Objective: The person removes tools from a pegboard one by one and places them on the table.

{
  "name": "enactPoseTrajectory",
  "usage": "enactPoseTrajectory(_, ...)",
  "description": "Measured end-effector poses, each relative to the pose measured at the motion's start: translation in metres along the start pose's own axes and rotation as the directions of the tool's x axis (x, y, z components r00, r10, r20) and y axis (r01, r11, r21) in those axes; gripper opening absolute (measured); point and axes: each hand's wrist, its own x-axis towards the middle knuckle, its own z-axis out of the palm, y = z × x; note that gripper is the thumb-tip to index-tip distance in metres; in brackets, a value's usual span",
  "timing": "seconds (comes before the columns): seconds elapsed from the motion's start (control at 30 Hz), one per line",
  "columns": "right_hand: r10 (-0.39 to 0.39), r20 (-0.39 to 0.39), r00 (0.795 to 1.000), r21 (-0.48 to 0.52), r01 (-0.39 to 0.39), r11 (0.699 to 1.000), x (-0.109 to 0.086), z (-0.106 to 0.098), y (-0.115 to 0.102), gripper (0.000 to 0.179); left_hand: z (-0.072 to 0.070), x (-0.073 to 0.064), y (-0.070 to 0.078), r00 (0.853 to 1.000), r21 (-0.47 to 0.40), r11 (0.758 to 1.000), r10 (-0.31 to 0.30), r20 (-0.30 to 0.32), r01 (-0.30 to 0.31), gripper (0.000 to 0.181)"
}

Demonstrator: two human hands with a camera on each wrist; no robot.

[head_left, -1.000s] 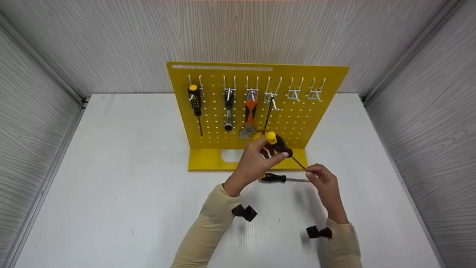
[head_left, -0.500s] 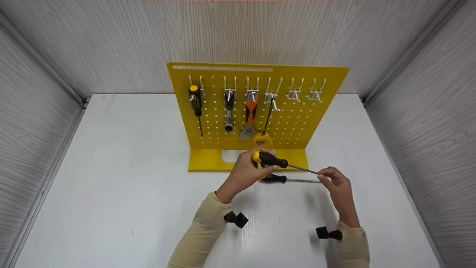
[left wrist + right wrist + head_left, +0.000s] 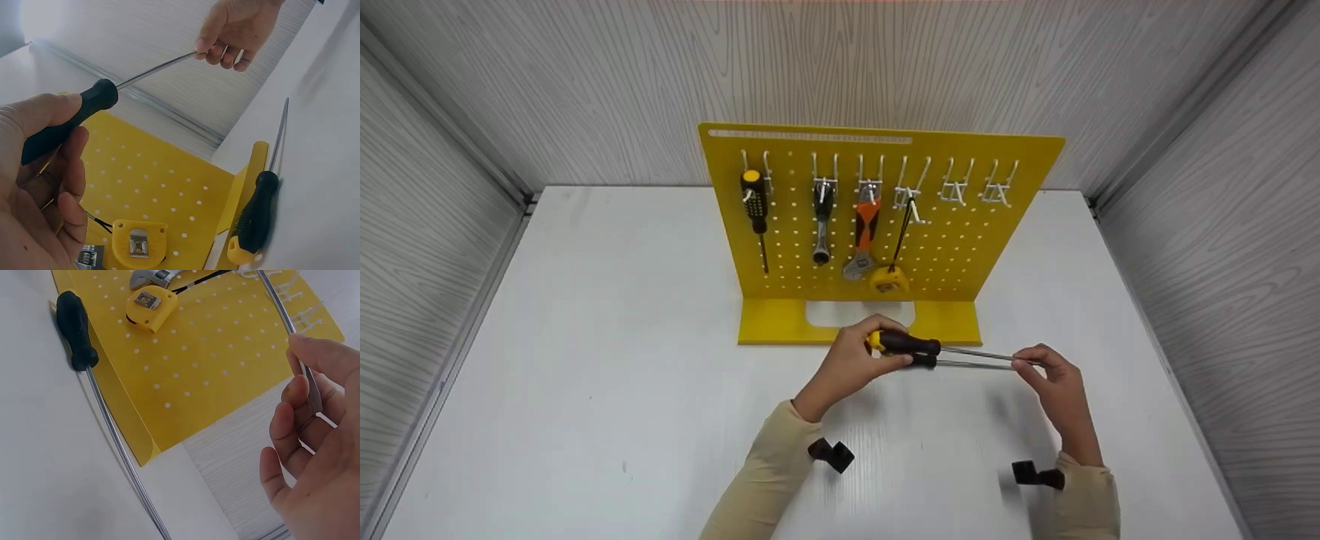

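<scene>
Held screwdriver (image 3: 911,343), raised over the white tabletop (image 3: 622,337) and spanning from hand to hand, with yellow-ended black handle toward the left edge and steel shaft toward the right edge; handle gripped by the left hand (image 3: 859,360), with thumb and fingers curled round it; shaft pinched close to its flat tip by the right hand (image 3: 1056,379), between thumb and forefinger, with the other fingers loosely bent; second screwdriver (image 3: 259,211), lying on the tabletop just below, nearly parallel to the held one in the head view, along the front edge of the pegboard base (image 3: 772,322), and apart from both hands in the wrist views; yellow pegboard (image 3: 945,255), beyond the hands, toward the rear edge of the tabletop and well in from its rear corners; on the pegboard, left to right, hanging screwdriver (image 3: 754,202), ratchet (image 3: 823,217), orange-handled adjustable wrench (image 3: 866,225) and yellow tape measure (image 3: 889,280) on a black cord.
</scene>
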Motion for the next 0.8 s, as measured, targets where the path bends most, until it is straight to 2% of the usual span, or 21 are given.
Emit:
enactPoseTrajectory(0.17,0.047,0.018,0.999,-0.115,-0.044,0.992,-0.001,-0.008,0.006,0.018,0.007,-0.003,-0.014,1.0,0.009,1.0,-0.023,-0.003,0.023,0.03)
enactPoseTrajectory(0.37,0.115,0.053,0.992,-0.254,-0.098,0.962,-0.002,-0.012,0.012,0.02,0.013,-0.007,-0.03,0.995,0.046,0.994,-0.095,-0.003,0.095,0.029)
enactPoseTrajectory(0.53,0.181,0.077,0.98,-0.306,-0.15,0.94,-0.003,-0.012,0.017,0.03,0.016,-0.009,-0.039,0.991,0.132,0.982,-0.133,-0.004,0.132,0.03)
enactPoseTrajectory(0.67,0.228,0.105,0.968,-0.329,-0.182,0.927,-0.003,-0.013,0.026,0.032,0.018,-0.01,-0.047,0.989,0.167,0.976,-0.145,0.02,0.139,0.029)
enactPoseTrajectory(0.8,0.296,0.132,0.946,-0.349,-0.235,0.907,-0.002,-0.014,0.033,0.034,0.021,-0.012,-0.054,0.986,0.201,0.968,-0.159,0.045,0.147,0.03)
